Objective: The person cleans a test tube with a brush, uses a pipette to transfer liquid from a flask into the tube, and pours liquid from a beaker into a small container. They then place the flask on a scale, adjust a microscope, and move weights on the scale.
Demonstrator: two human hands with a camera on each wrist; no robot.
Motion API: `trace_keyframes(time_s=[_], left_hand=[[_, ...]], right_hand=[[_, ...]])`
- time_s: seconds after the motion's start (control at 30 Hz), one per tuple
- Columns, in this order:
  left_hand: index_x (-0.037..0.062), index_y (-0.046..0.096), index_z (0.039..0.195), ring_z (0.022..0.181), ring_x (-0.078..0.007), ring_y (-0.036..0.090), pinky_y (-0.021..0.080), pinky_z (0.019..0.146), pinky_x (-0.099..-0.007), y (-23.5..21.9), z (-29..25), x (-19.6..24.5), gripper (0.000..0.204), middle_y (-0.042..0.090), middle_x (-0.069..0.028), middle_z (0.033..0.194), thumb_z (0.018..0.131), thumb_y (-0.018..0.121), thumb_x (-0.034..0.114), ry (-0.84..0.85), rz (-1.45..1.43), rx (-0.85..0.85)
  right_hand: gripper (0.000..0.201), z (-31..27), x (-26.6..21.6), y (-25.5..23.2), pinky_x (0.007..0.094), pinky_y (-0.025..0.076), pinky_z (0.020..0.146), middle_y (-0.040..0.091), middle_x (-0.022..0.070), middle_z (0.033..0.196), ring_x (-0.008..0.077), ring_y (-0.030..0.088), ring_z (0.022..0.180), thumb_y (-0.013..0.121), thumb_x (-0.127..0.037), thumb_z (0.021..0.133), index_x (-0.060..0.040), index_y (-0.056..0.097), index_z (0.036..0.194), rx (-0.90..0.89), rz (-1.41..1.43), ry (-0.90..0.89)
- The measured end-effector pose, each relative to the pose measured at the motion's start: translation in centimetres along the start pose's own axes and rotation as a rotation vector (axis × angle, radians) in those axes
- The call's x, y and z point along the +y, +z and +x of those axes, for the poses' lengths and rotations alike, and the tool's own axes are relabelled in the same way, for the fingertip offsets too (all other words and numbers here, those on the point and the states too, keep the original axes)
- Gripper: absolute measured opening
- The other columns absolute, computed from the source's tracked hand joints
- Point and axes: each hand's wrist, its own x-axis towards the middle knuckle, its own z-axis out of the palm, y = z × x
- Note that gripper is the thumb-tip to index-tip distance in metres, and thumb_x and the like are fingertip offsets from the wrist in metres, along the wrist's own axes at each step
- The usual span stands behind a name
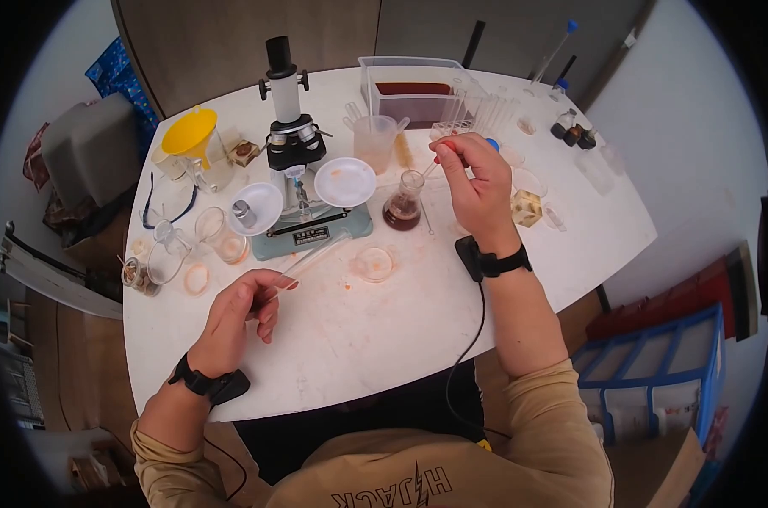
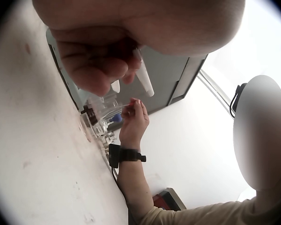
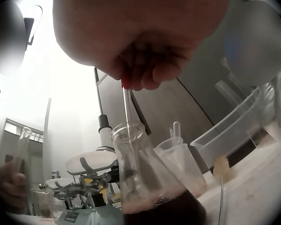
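My right hand (image 1: pixel 483 190) pinches the red bulb (image 3: pixel 126 80) of a glass dropper, whose clear stem (image 3: pixel 128 105) goes down through the mouth of a conical flask (image 1: pixel 402 210). Dark red-brown liquid (image 3: pixel 166 208) fills the flask's lower part, with paler froth at its edge. The flask stands upright on the table. My left hand (image 1: pixel 238 315) holds a clear glass test tube (image 1: pixel 316 259) at one end, tilted above the table in front of the balance. In the right wrist view the tube's open mouth (image 3: pixel 25 131) points up. My left fingers partly hide its lower end.
A balance (image 1: pixel 312 234) with two white pans stands left of the flask, a microscope (image 1: pixel 289 110) behind it. A petri dish (image 1: pixel 374 264) lies in front. Behind are a plastic beaker (image 1: pixel 374 142), a clear bin (image 1: pixel 409 112) and racked test tubes (image 1: pixel 485 110). Glassware and a yellow funnel (image 1: pixel 191 135) stand left.
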Motion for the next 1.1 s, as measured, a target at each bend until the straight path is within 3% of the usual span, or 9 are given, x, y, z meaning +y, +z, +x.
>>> trace_keyframes(time_s=[0.2, 0.87, 0.93, 1.1], left_hand=[[-0.0021, 0.068, 0.138, 0.068, -0.0101, 0.049, 0.050, 0.062, -0.0281, 0.11, 0.04, 0.06, 0.077, 0.046, 0.0021, 0.081, 0.120, 0.037, 0.067, -0.006, 0.006, 0.003], [-0.0022, 0.068, 0.137, 0.068, -0.0098, 0.049, 0.051, 0.063, -0.0279, 0.02, -0.03, 0.04, 0.076, 0.047, 0.0019, 0.081, 0.121, 0.036, 0.064, -0.005, 0.007, 0.006], [-0.0007, 0.067, 0.143, 0.072, -0.0102, 0.051, 0.052, 0.067, -0.0280, -0.41, -0.12, -0.11, 0.069, 0.050, 0.0013, 0.085, 0.124, 0.033, 0.056, 0.010, -0.003, -0.045], [-0.0021, 0.068, 0.136, 0.068, -0.0097, 0.049, 0.051, 0.062, -0.0279, 0.21, -0.03, 0.23, 0.076, 0.048, 0.0017, 0.080, 0.121, 0.036, 0.065, 0.002, 0.016, 0.011]], right_hand=[[0.006, 0.30, -0.35, -0.05, 0.0330, 0.050, 0.072, 0.071, 0.0108, 0.090, 0.0235, 0.064, 0.080, 0.074, -0.001, 0.106, 0.0046, 0.076, 0.106, -0.050, -0.043, -0.091], [0.007, -0.03, -0.30, 0.17, 0.0361, 0.055, 0.072, 0.075, 0.0138, 0.095, 0.0293, 0.070, 0.082, 0.075, -0.003, 0.104, 0.0032, 0.076, 0.105, -0.179, -0.079, -0.069], [0.007, -0.07, -0.36, 0.20, 0.0362, 0.055, 0.073, 0.075, 0.0138, 0.096, 0.0294, 0.071, 0.082, 0.076, -0.003, 0.104, 0.0032, 0.076, 0.105, -0.180, -0.078, -0.063], [0.007, -0.05, -0.57, 0.18, 0.0366, 0.055, 0.073, 0.076, 0.0140, 0.096, 0.0297, 0.071, 0.083, 0.076, -0.003, 0.104, 0.0033, 0.077, 0.106, -0.196, -0.087, -0.040]])
